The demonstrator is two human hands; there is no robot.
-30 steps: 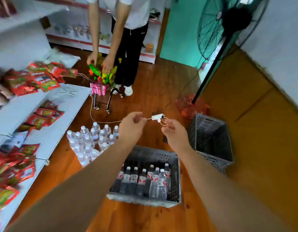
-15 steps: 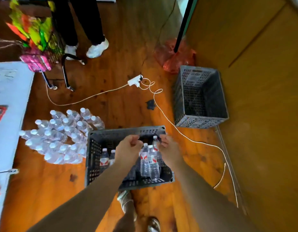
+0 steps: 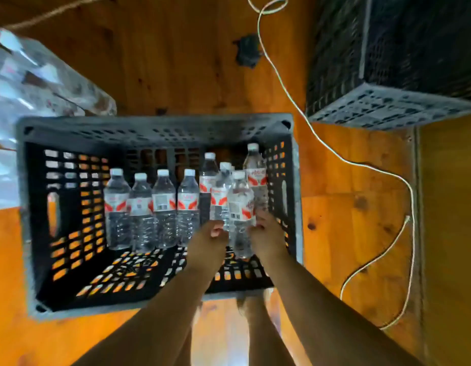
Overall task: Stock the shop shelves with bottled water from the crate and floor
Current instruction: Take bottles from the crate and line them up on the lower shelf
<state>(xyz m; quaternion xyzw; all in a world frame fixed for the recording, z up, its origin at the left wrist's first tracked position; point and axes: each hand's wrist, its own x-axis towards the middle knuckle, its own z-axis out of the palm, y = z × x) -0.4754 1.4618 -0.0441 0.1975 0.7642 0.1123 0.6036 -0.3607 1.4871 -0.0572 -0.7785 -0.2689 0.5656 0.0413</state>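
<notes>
Here, a grey crate [image 3: 155, 126] is seen from above on the wooden floor [image 3: 176, 62], near the middle of the view. Bottles [image 3: 163, 207] of water with white caps and red-marked labels are stood upright inside it. Four are lined up in a row across the middle, and a tighter bunch is gathered against the right wall. The left part of the crate's base is left bare.

Both arms are reached down into the right part of the crate from the near side. The front bottle [image 3: 239, 207] of the bunch is flanked by the two hands. The right hand [image 3: 267, 240] is set at its right side, and its fingers [image 3: 258, 225] are curled round the lower body of that bottle. The left hand [image 3: 208, 243] is placed at the bottle's left side with its fingers [image 3: 217, 231] curled in. They are touching the bunch, but whether a bottle is gripped by them cannot be told through the blur.

A wrapped pack [image 3: 31, 75] of more water is laid on the floor at the far left, just beyond the crate's far left corner; it is heavily blurred. A second crate [image 3: 387, 109], dark and latticed, is stood at the far right, apart from the first. A pale cord [image 3: 316, 136] is run across the floor between the two crates and looped round to the right. A small dark scrap [image 3: 246, 50] is lying on the floor just beside the cord's far stretch.
</notes>
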